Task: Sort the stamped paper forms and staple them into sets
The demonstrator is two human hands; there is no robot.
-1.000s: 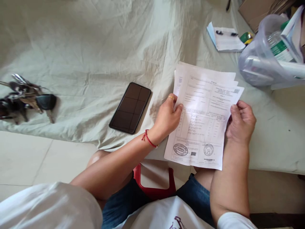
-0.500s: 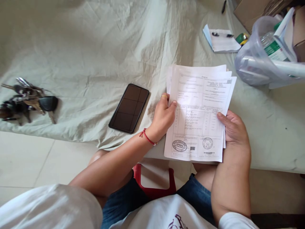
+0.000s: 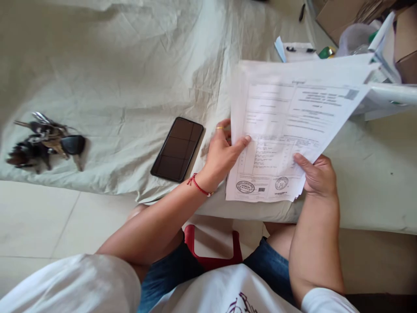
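Between my hands is a stack of printed papers [image 3: 270, 117], its top sheet bearing a form with two round stamps along the lower edge. My left hand [image 3: 224, 148] grips the left side, thumb on top and fingers behind. On the right side my right hand [image 3: 317, 174] pinches the lower part, its thumb across the front. The stack's upper end is tilted up toward me, and the sheets fan slightly at the edges. Just left of my left hand lies a black phone [image 3: 177, 149], screen up and dark.
A bunch of keys [image 3: 48, 141] lies on the cloth-covered table [image 3: 97, 78] at far left. Behind the papers are a notepad with a pen [image 3: 299, 49], a tape measure [image 3: 326, 52] and a partly hidden clear plastic container [image 3: 353, 37]. Cardboard boxes [image 3: 342, 19] stand at back right.
The papers' upper end has risen toward me, so they look larger and now cover part of the plastic container and notepad. Both hands keep their hold.
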